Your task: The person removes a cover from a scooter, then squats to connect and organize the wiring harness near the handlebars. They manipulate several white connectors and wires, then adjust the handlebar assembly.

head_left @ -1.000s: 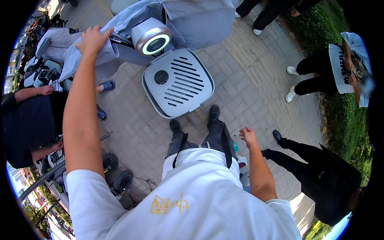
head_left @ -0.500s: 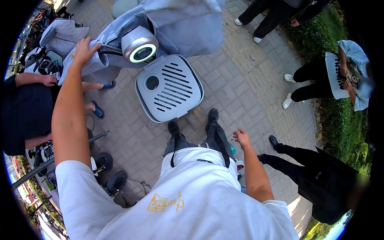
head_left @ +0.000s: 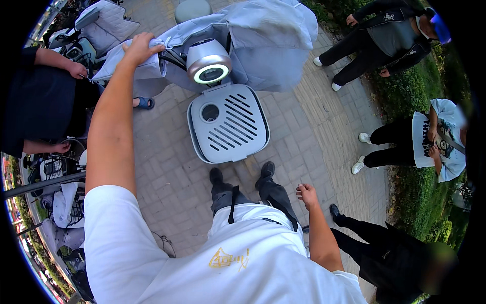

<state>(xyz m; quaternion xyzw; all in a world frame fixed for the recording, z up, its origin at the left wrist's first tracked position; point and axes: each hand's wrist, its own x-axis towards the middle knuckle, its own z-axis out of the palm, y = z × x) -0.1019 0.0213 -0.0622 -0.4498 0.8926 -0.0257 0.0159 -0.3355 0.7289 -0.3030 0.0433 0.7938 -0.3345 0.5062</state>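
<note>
My left hand (head_left: 139,50) reaches forward and grips the pale grey padded cover (head_left: 152,68) over a scooter's handlebar. Beside it sits a silver headlamp (head_left: 209,60) with a glowing white ring. Below the lamp a grey front basket (head_left: 233,121) has a slotted lid with a round opening. A loose grey cover (head_left: 268,45) drapes to the right of the lamp. My right hand (head_left: 306,195) hangs low beside my right leg, its fingers loosely curled but apart, with nothing visible in them.
People stand at my left (head_left: 45,101), upper right (head_left: 354,48), right (head_left: 400,152) and lower right (head_left: 385,253). Parked scooters (head_left: 68,207) and a metal rail (head_left: 43,185) line the left. A green hedge (head_left: 425,202) borders the paved path (head_left: 293,126) on the right.
The view has shifted, so the scooter and basket sit lower in it and more of the upper-right person shows. My left hand stays on the cover; my right stays low.
</note>
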